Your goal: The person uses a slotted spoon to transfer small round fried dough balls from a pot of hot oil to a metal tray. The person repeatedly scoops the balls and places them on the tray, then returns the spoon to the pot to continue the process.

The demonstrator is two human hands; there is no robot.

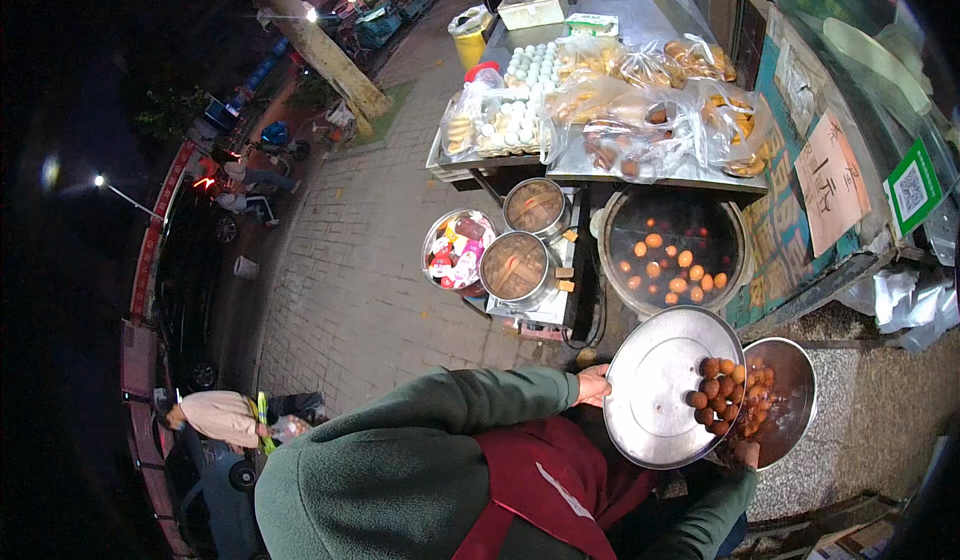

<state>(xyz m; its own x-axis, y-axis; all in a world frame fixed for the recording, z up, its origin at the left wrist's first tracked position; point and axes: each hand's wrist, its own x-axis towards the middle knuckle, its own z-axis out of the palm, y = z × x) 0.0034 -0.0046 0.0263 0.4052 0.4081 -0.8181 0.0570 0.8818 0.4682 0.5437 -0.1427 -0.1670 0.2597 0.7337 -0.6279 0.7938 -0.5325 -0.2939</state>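
My left hand point(592, 385) grips the left rim of a round metal tray point(652, 395), its thumb on the edge. Brown round balls or eggs point(721, 393) lie bunched at the tray's right side. Beneath and beyond that side stands a metal pot point(791, 402) with more brown balls or eggs in liquid. My right hand point(745, 453) is at the near right, by the tray's lower edge and the pot's rim; its fingers are mostly hidden. Above the tray, a wide round pan point(611, 275) of dark liquid holds floating brown eggs point(677, 285).
A metal table point(660, 16) bears white eggs point(517, 121) and bagged food point(622, 136). Two lidded metal pots point(516, 266) and a bowl of colourful packets point(456, 248) stand left of the pan. A counter point(862, 260) borders the right. A person point(221, 417) is at the lower left.
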